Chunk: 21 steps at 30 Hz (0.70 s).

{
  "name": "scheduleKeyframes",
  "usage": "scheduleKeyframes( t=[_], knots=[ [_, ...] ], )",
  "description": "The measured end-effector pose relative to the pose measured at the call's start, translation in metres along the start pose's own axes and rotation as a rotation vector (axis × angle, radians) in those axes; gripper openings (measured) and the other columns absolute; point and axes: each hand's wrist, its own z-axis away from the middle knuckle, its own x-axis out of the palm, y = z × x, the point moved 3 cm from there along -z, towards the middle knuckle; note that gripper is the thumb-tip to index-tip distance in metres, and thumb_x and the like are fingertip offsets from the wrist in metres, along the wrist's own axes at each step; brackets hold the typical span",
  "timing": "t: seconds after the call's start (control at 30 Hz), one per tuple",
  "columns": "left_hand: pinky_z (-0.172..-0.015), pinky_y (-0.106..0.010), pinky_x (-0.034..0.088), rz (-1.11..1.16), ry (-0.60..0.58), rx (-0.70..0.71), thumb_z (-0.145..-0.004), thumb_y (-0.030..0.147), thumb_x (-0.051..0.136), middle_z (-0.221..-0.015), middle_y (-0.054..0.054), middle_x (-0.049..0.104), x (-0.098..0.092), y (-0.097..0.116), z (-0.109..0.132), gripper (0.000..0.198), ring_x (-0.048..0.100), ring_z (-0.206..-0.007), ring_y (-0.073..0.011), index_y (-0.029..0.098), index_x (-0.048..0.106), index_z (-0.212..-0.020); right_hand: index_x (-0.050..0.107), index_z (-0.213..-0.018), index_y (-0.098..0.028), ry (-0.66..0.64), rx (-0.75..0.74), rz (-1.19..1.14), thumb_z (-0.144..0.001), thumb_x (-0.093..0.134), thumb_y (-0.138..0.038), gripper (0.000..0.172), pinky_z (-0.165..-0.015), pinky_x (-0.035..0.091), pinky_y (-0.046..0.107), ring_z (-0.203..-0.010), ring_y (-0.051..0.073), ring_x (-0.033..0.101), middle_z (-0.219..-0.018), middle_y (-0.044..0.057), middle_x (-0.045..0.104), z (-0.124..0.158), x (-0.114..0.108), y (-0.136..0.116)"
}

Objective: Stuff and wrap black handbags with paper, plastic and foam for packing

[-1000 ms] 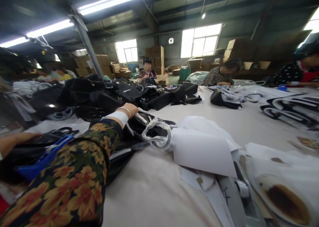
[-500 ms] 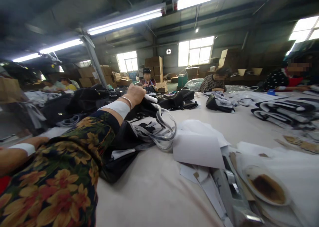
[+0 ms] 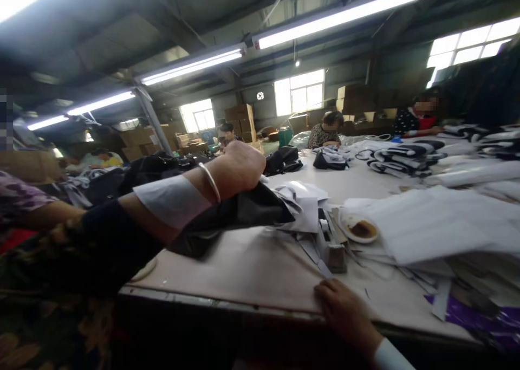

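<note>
My left hand (image 3: pixel 244 167), with a bangle and a white band round the wrist, reaches across the table and is closed on a soft black bag (image 3: pixel 244 207). The bag hangs below the fist over the tabletop, its lower edge blurred; the fingertips are hidden. My right hand (image 3: pixel 345 310) is low at the table's front edge, its fingers curled together. Whether it holds anything I cannot make out; a thin blurred line runs near it. Close ahead of it stands a tape dispenser (image 3: pixel 333 248). White paper sheets (image 3: pixel 306 210) lie beside the bag.
A dish of brown stuff (image 3: pixel 363 230) sits right of the dispenser. White sheets (image 3: pixel 442 224) and a purple wrapper (image 3: pixel 479 316) cover the right side. Black-and-white pieces (image 3: pixel 402 158) are heaped farther back. A co-worker's patterned sleeve (image 3: pixel 28 202) is close at left; other people sit across the table.
My left hand has come nearer and to the right, drawing the black bag over the papers. My right hand has come into view. The view has swung rightward.
</note>
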Motion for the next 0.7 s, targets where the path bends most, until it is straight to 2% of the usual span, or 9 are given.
scheduleKeyframes(
  t=[0.1, 0.17, 0.27, 0.33, 0.43, 0.5, 0.53, 0.6, 0.7],
  knots=[
    [-0.075, -0.05, 0.056, 0.059, -0.206, 0.234, -0.069, 0.012, 0.074, -0.092, -0.022, 0.074, 0.023, 0.068, 0.061, 0.02, 0.07, -0.091, -0.0428, 0.011, 0.077, -0.089, 0.07, -0.098, -0.019, 0.005, 0.001, -0.037, -0.092, 0.045, -0.014, 0.027, -0.084, 0.048, 0.035, -0.093, 0.024, 0.06, -0.097, 0.011, 0.066, 0.0, -0.006, -0.004],
    [-0.07, -0.043, 0.057, 0.15, -0.28, 0.377, -0.073, 0.021, 0.073, -0.09, -0.019, 0.075, 0.043, 0.104, 0.099, 0.018, 0.072, -0.085, -0.0365, 0.017, 0.078, -0.09, 0.071, -0.096, -0.018, 0.018, 0.007, -0.07, -0.094, 0.045, -0.017, 0.026, -0.086, 0.047, 0.036, -0.095, 0.025, 0.059, -0.096, 0.011, 0.067, -0.002, -0.01, -0.004],
    [-0.072, -0.038, 0.057, 0.451, -0.272, 0.551, -0.082, 0.045, 0.065, -0.096, -0.013, 0.076, 0.072, 0.124, 0.138, 0.036, 0.073, -0.087, -0.0308, 0.027, 0.074, -0.111, 0.072, -0.096, -0.018, 0.041, 0.019, -0.169, -0.093, 0.048, -0.021, 0.024, -0.087, 0.048, 0.037, -0.093, 0.024, 0.06, -0.094, 0.011, 0.067, -0.001, -0.014, -0.004],
    [-0.078, -0.035, 0.056, 0.646, -0.186, 0.47, -0.083, 0.053, 0.061, -0.097, -0.01, 0.077, 0.099, 0.103, 0.146, 0.048, 0.072, -0.09, -0.0276, 0.029, 0.068, -0.124, 0.072, -0.097, -0.017, 0.083, 0.062, -0.222, -0.092, 0.048, -0.022, 0.025, -0.089, 0.048, 0.038, -0.094, 0.025, 0.061, -0.093, 0.011, 0.068, 0.007, -0.019, -0.007],
    [-0.085, -0.032, 0.053, 0.821, -0.059, 0.09, -0.086, 0.053, 0.053, -0.103, -0.008, 0.076, 0.162, 0.036, 0.147, 0.053, 0.071, -0.096, -0.025, 0.022, 0.063, -0.128, 0.072, -0.101, -0.016, 0.16, 0.197, -0.278, -0.095, 0.045, -0.029, 0.03, -0.093, 0.047, 0.041, -0.097, 0.026, 0.062, -0.097, 0.013, 0.069, 0.031, -0.025, -0.022],
    [-0.091, -0.031, 0.049, 0.829, -0.184, -0.197, -0.084, 0.055, 0.052, -0.107, -0.009, 0.075, 0.218, -0.007, 0.158, 0.049, 0.066, -0.109, -0.0269, 0.021, 0.07, -0.114, 0.072, -0.101, -0.016, 0.154, 0.364, -0.408, -0.095, 0.048, -0.041, 0.035, -0.092, 0.048, 0.043, -0.096, 0.028, 0.064, -0.099, 0.014, 0.071, 0.051, -0.025, -0.04],
    [-0.088, -0.033, 0.05, 0.828, -0.268, -0.263, -0.082, 0.057, 0.052, -0.095, -0.01, 0.076, 0.244, -0.021, 0.168, 0.047, 0.067, -0.105, -0.0304, 0.019, 0.074, -0.097, 0.072, -0.1, -0.017, 0.11, 0.471, -0.528, -0.094, 0.051, -0.048, 0.038, -0.09, 0.049, 0.043, -0.094, 0.028, 0.065, -0.097, 0.013, 0.072, 0.06, -0.023, -0.051],
    [-0.079, -0.036, 0.052, 0.85, -0.387, -0.322, -0.078, 0.062, 0.053, -0.07, -0.011, 0.072, 0.287, -0.034, 0.193, 0.048, 0.07, -0.089, -0.0345, 0.019, 0.071, -0.068, 0.071, -0.103, -0.017, -0.075, 0.678, -0.879, -0.09, 0.053, -0.06, 0.049, -0.082, 0.053, 0.044, -0.089, 0.029, 0.067, -0.094, 0.011, 0.073, 0.074, -0.014, -0.079],
    [-0.077, -0.038, 0.053, 0.949, -0.461, -0.359, -0.076, 0.072, 0.046, -0.069, -0.008, 0.072, 0.324, -0.024, 0.232, 0.056, 0.07, -0.085, -0.0339, 0.022, 0.068, -0.062, 0.063, -0.119, -0.019, -0.311, 0.846, -1.495, -0.09, 0.051, -0.065, 0.056, -0.083, 0.056, 0.044, -0.1, 0.029, 0.068, -0.111, 0.011, 0.071, 0.072, -0.006, -0.13]
  ],
)
